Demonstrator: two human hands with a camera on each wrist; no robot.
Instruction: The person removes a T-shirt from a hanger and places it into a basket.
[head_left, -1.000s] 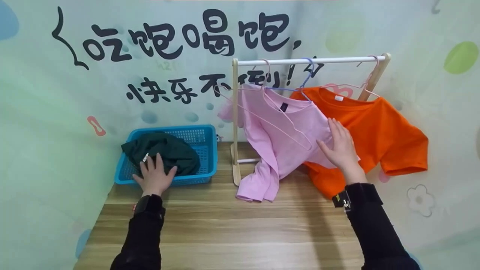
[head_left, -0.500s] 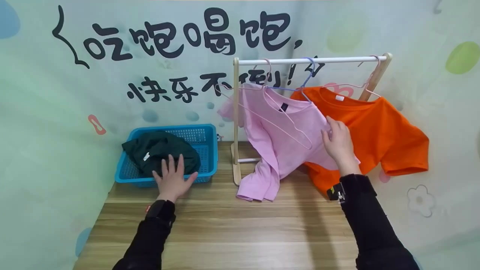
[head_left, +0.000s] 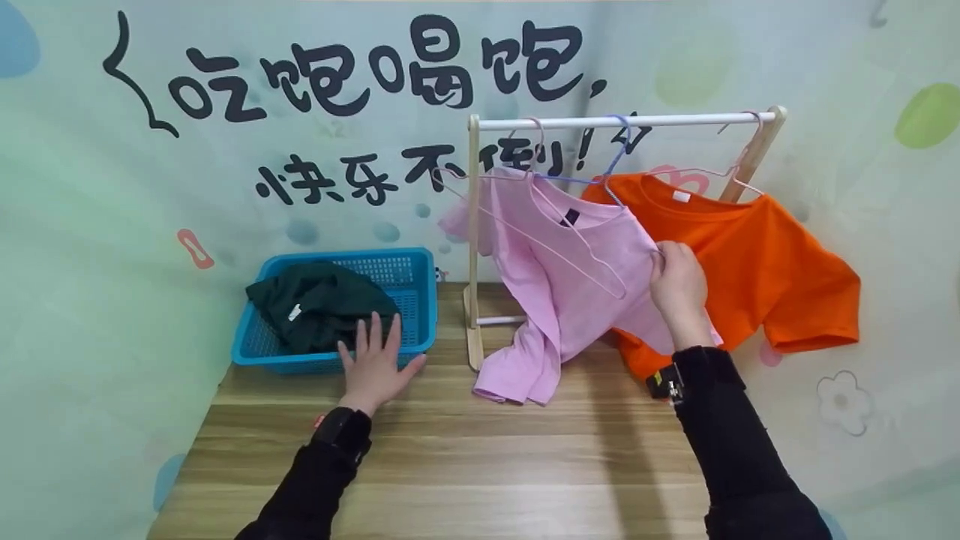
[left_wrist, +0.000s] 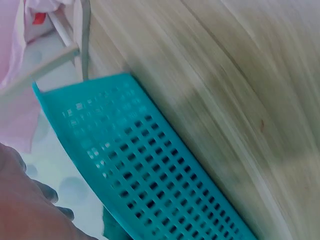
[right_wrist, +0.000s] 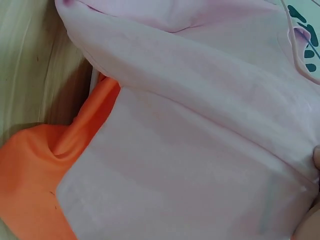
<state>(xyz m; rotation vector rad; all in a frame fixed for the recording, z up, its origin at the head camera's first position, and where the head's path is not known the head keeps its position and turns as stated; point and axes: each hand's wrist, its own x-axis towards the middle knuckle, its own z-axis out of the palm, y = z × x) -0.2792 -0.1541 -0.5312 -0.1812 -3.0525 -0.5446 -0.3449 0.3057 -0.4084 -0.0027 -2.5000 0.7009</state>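
Observation:
My right hand pinches the pink shirt between thumb and fingers, near the shoulder seam on its right side. That shirt hangs from a blue hanger, with a pale pink wire hanger in front of it. In the right wrist view, the shirt's cloth spreads wide, with my fingertips at the right edge. My left hand has its fingers spread over the front rim of the blue basket and holds nothing. Inside the basket lies a bunched dark green garment with a white label.
A small clothes rack with a white bar and wooden posts stands at the back of the wooden table. An orange shirt hangs on its right side, partly behind the pink one. A printed wall covering surrounds the table.
My left hand has moved right from over the dark green garment to the basket's front right. My right hand has gone from spread fingers to pinching the pink shirt near its shoulder.

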